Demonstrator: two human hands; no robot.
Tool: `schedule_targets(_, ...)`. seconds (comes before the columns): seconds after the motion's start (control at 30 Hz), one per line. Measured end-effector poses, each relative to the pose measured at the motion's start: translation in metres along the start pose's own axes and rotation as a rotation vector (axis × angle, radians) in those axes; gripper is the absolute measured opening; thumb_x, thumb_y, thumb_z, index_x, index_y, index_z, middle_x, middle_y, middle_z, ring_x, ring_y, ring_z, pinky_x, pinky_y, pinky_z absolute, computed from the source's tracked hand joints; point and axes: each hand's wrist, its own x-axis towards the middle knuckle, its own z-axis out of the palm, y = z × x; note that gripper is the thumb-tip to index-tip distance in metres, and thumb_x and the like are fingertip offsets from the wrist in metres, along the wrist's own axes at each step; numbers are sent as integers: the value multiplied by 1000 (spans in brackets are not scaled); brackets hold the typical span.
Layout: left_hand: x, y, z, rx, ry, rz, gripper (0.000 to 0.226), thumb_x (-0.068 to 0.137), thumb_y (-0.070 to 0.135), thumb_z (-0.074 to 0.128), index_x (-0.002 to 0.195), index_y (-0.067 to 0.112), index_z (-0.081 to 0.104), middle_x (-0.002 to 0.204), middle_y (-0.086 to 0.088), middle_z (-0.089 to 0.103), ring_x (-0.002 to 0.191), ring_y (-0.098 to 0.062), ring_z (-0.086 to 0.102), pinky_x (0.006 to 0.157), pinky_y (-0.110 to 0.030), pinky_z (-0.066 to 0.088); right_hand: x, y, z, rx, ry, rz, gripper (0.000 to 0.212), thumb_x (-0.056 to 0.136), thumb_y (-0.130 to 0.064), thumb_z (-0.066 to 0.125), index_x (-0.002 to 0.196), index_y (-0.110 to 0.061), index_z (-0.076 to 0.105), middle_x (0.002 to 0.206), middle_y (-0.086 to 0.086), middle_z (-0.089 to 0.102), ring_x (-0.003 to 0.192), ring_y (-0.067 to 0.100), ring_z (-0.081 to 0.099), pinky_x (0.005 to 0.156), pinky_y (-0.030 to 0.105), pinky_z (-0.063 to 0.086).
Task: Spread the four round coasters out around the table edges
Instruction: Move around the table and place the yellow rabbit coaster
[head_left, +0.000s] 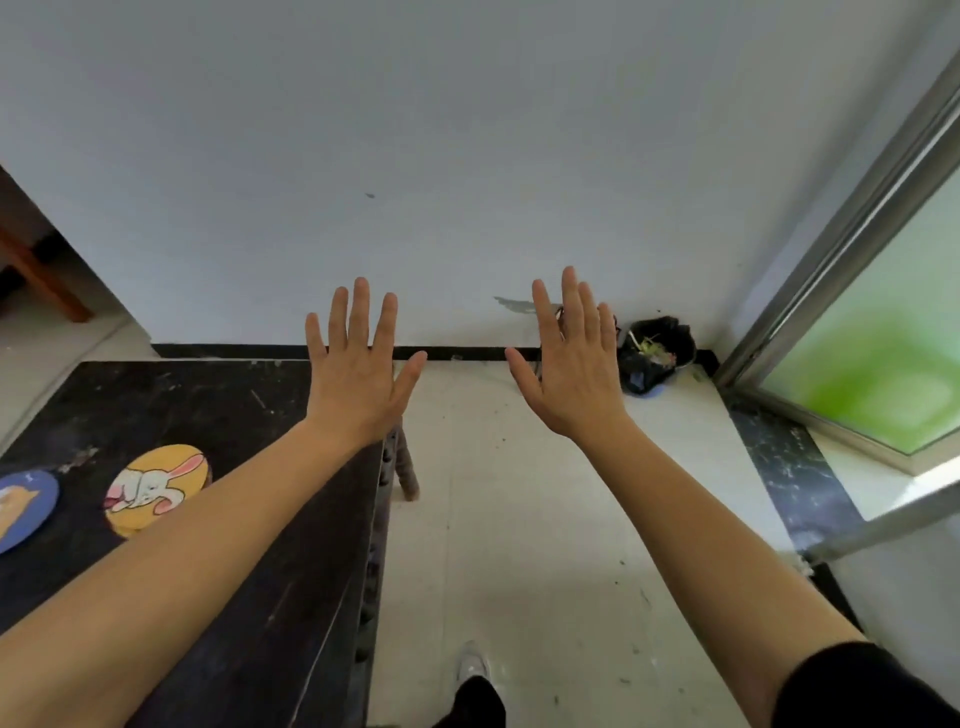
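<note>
A dark wooden table (218, 410) fills the lower left. On it lies a yellow round coaster (150, 488) with a rabbit picture, partly covered by my left forearm. A blue round coaster (21, 509) lies to its left, cut off by the frame edge. My left hand (358, 369) is raised above the table's right edge, palm away, fingers spread and holding nothing. My right hand (571, 364) is raised over the floor to the right, also spread and holding nothing. No other coasters show.
Pale tiled floor (545, 545) runs along the table's right side, with my shoe (470, 667) on it. A black rubbish bin (657, 356) stands in the far right corner by the wall. A sliding glass door (872, 374) is at the right.
</note>
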Motion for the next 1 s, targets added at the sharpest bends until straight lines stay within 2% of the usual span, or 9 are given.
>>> schedule_targets(0.23,68,-26,52,9,-73,-198,78,95,66,6,156,19,-6,165,-16,-13,151,-35,-11,119,-63,4,108,6,74,-5,-132,-139,79,99,-61,30,159,-22,-5,166,16,-10,153,36,-2,123,53,4)
schedule_targets(0.37,90,-63,56,57,-99,-321,77,96,65,7,156,19,-6,165,-16,-12,151,-36,-9,118,-64,9,171,-16,105,21,-190,-240,79,99,-62,25,158,-23,-11,166,15,-16,153,35,-8,123,53,2)
schedule_targets(0.53,89,-121,38,138,-95,-518,76,96,65,5,156,19,1,165,-16,-4,152,-37,-1,119,-62,8,240,-89,133,117,-191,-388,78,97,-65,17,157,-25,-15,166,12,-18,153,35,-10,123,52,-4)
schedule_targets(0.67,73,-158,29,164,-74,-725,75,96,62,10,155,16,11,165,-18,6,152,-37,2,119,-63,9,277,-164,163,204,-190,-581,79,97,-66,20,156,-28,-15,166,10,-16,153,33,-10,123,52,-5)
schedule_targets(0.77,61,-183,31,184,-59,-878,74,97,60,14,156,15,11,165,-16,2,152,-36,-2,119,-63,7,299,-220,189,269,-217,-726,78,96,-67,18,157,-30,-13,167,9,-15,153,32,-9,121,50,-9)
schedule_targets(0.87,57,-206,39,215,-64,-1022,74,97,59,18,156,14,11,165,-16,2,151,-37,-2,119,-63,7,319,-268,220,337,-226,-870,79,97,-65,27,159,-28,-5,168,10,-9,151,30,-11,115,45,-17)
schedule_targets(0.93,54,-216,45,215,-66,-1149,73,97,58,21,156,15,12,165,-16,2,151,-37,-2,119,-63,6,327,-295,238,393,-267,-950,79,97,-64,30,159,-28,-3,168,12,-4,151,31,-7,118,46,-13)
schedule_targets(1.0,49,-222,53,231,-90,-1250,72,97,57,23,155,16,12,165,-16,0,151,-37,-2,118,-64,7,330,-315,253,440,-328,-1025,79,96,-62,32,159,-26,-1,167,15,2,153,37,6,122,52,5)
